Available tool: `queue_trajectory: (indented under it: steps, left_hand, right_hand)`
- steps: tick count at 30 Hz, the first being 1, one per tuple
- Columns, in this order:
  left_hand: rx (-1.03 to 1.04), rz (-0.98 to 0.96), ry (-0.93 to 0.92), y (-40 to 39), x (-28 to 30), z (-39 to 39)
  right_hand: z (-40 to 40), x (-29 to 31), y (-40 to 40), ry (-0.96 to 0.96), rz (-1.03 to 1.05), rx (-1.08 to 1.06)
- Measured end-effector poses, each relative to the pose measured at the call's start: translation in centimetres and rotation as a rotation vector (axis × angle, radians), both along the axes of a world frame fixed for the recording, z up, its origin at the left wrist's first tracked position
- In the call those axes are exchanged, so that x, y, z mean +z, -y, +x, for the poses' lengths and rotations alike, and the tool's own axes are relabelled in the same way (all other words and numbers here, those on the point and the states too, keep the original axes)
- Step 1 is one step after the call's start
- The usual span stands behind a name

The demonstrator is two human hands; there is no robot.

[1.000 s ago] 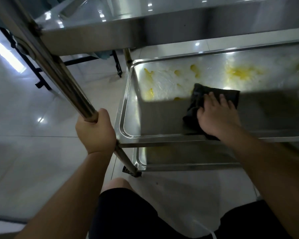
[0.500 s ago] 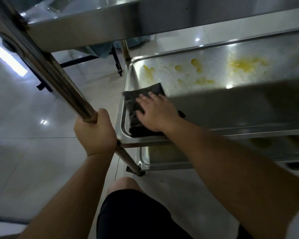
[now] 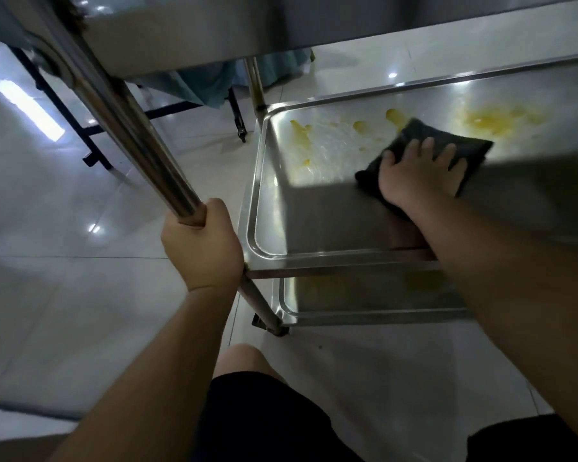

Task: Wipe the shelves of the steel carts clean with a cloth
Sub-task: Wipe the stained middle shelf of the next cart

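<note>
The left hand (image 3: 202, 243) is wrapped around the steel cart's upright post (image 3: 127, 128), probably to keep the cart from rolling. In the right centre of the frame, the right hand (image 3: 417, 176) presses with flat, spread fingers on the dark cloth (image 3: 414, 135), which lies on the middle shelf (image 3: 314, 221) beside yellow stains (image 3: 494, 120) not yet wiped.
</note>
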State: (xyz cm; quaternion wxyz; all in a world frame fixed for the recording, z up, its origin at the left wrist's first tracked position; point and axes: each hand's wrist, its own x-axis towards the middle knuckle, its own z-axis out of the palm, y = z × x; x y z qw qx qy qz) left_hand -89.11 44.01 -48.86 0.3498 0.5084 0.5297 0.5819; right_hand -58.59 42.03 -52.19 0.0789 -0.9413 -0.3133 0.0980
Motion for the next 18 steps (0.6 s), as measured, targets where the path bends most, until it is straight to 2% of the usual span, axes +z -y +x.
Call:
queue_trajectory:
  steps: [5,8,11,15,18]
  left_hand:
    - [0.015,0.018,-0.017,-0.3,-0.2,-0.2]
    - [0.02,0.024,-0.043,-0.4,-0.4,-0.3]
    - [0.039,0.032,-0.074,-0.2,-0.6,-0.5]
    - [0.042,0.037,-0.067,0.0,-0.6,-0.5]
    - [0.017,0.025,-0.047,0.0,-0.4,-0.5]
  right_hand:
    - [-10.2,0.4,-6.9,-0.011,0.021,0.484]
    - [-15.1,0.4,-7.8,0.002,0.061,0.694]
    - [-17.1,0.1,-4.9,-0.027,0.103,0.83]
    - [-16.1,-0.8,3.1,-0.018,0.116,0.998]
    - [-11.5,-1.0,6.9,0.031,0.097,0.88]
